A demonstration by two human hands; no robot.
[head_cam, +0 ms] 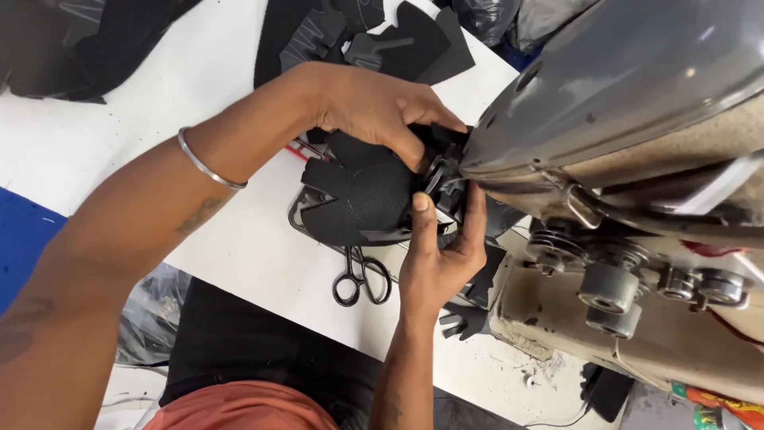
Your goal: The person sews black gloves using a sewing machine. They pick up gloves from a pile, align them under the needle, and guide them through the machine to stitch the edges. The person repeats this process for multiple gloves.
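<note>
A: We see both hands on 1 black mesh piece (pixel 362 195), held up against the head of the sewing machine (pixel 637 119) at the right edge of the white table (pixel 239 239).

B: And the grip of each? We see the left hand (pixel 374 103) coming over the top, fingers pressed down on the piece's upper edge with the thumb across its face.

A: Yes, pinching it. The right hand (pixel 442 255) comes from below, thumb upright on the piece's right side, fingers wrapped behind it, so that grip pinches the same piece.

B: We note a metal bangle (pixel 208 163) on the left wrist.

A: Just below the piece, black scissors (pixel 362 279) lie on the table, touching a clear tray's rim as far as we can tell.

B: At the far edge we see more black cut pieces (pixel 374 36) stacked loosely, well apart from the hands.
</note>
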